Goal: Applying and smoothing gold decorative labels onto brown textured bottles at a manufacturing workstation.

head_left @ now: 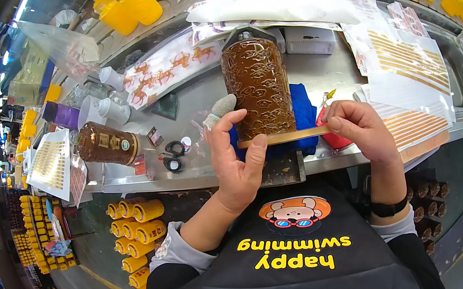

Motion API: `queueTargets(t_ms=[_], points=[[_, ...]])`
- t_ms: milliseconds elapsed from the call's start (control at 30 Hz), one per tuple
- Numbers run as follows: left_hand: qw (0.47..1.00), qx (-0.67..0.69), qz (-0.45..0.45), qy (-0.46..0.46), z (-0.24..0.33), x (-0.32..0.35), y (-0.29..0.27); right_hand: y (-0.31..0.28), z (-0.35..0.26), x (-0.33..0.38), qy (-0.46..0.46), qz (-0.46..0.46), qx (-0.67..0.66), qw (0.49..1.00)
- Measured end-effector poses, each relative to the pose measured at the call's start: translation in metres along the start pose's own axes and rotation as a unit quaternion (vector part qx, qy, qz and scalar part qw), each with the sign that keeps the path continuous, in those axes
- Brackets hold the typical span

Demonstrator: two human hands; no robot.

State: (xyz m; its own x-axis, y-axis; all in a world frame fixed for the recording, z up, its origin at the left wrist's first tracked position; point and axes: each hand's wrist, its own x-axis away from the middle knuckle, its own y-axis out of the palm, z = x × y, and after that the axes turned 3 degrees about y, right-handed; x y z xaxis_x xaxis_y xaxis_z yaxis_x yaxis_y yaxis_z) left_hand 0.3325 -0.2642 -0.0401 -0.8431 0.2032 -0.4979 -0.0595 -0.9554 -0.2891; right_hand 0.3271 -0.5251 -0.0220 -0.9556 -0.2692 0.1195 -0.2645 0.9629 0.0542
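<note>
A tall brown patterned bottle point(258, 87) lies with its base toward me on a blue cloth point(303, 116) on the steel bench. A thin gold strip point(286, 135) runs along the bottle's base edge. My left hand point(233, 156) holds the bottle's left side, its thumb pressing the strip's left end; the index finger wears a grey fingertip cover. At the strip's right end, my right hand point(362, 129) pinches it between thumb and fingers.
A second brown bottle point(106, 143) lies at the left beside scissors point(173, 155). Sheets of gold strips point(409, 60) sit at the right and another gold-strip sheet point(51, 161) at the left. Yellow bottles point(136, 223) are stacked under the bench and along the back shelf. A red object point(334, 137) lies behind my right hand.
</note>
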Motion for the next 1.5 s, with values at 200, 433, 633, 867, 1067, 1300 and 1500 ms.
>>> queueTargets(t_ms=[200, 433, 633, 867, 1067, 1300, 1500], points=[[0.976, -0.142, 0.064, 0.152, 0.0, 0.006, -0.012, -0.002, 0.007, 0.0, 0.021, 0.007, -0.001, 1.0], [0.88, -0.321, -0.039, 0.348, -0.001, 0.004, -0.027, -0.004, 0.013, -0.003, 0.03, 0.0, -0.006, 1.0], [0.842, -0.325, -0.095, 0.42, 0.001, -0.015, -0.023, -0.003, 0.013, -0.003, 0.028, 0.008, -0.019, 0.999], [0.912, -0.276, -0.066, 0.298, -0.001, -0.023, -0.006, 0.0, 0.009, -0.001, 0.038, 0.004, -0.014, 0.999], [0.949, -0.221, -0.025, 0.225, -0.012, -0.008, -0.018, 0.009, 0.004, -0.007, 0.04, -0.014, 0.005, 0.999], [0.998, 0.051, 0.033, 0.032, 0.0, 0.005, -0.015, 0.013, 0.004, -0.007, -0.058, -0.027, -0.048, 0.997], [0.997, 0.065, 0.027, -0.016, 0.002, -0.002, -0.001, 0.011, 0.008, -0.006, -0.038, -0.023, -0.038, 0.998]])
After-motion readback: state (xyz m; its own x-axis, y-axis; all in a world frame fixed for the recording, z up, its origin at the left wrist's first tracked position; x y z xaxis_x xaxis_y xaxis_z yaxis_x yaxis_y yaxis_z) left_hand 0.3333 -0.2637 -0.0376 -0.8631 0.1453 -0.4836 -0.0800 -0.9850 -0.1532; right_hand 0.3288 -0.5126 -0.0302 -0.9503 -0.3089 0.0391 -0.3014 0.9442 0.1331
